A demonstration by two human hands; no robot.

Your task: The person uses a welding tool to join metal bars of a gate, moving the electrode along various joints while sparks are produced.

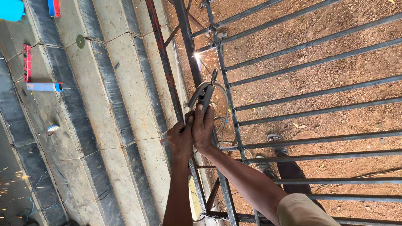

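Note:
My right hand point(204, 127) grips the handle of a welding electrode holder point(202, 93), whose rod reaches up to a bright spark point(197, 55) on the frame of a metal gate point(268, 90). My left hand point(180, 140) is closed around the right hand and the handle from the left side, steadying it. The gate is made of dark steel bars running across the view over reddish dirt. A cable point(224, 113) loops down behind the holder.
Concrete steps point(121, 96) with dark edges fill the left side. On them lie a red clamp-like tool point(27, 62), a blue-and-white tube point(43, 86), a tape roll point(52, 129) and a green disc point(80, 41). Sparks fly at the bottom left point(16, 184). My sandalled feet point(274, 140) stand on the dirt.

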